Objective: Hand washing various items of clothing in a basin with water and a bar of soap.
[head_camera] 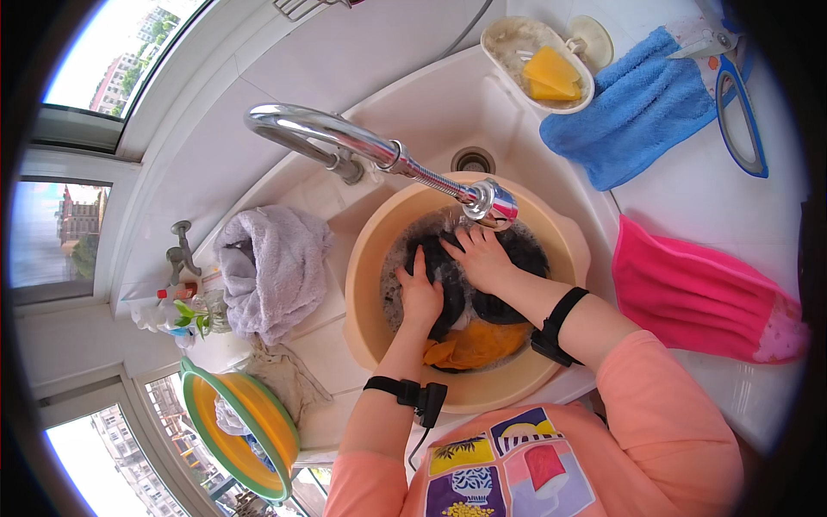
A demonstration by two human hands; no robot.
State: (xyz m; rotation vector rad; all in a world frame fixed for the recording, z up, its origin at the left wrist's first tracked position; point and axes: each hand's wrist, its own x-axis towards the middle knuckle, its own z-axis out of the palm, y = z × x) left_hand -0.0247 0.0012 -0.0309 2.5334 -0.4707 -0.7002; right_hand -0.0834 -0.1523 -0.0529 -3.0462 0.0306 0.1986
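Note:
A peach plastic basin (465, 391) stands in the white sink, with sudsy water, black cloth (501, 305) and an orange cloth (484, 342) in it. My left hand (421, 292) lies on the black cloth at the basin's left, fingers spread. Under the faucet's spout head, my right hand (478, 255) presses on the same wet cloth with its fingers apart. Neither hand plainly grips the cloth. The chrome faucet (362, 139) arches over the basin, its spout head just above my right hand.
A grey towel (278, 271) lies on the left ledge, near a green-rimmed yellow basin (289, 413) holding clothes. Yellow soap (552, 72) sits in a white dish (494, 61) at the upper right. Blue (636, 110) and pink towels (691, 291) and blue-handled scissors (743, 139) are on the right.

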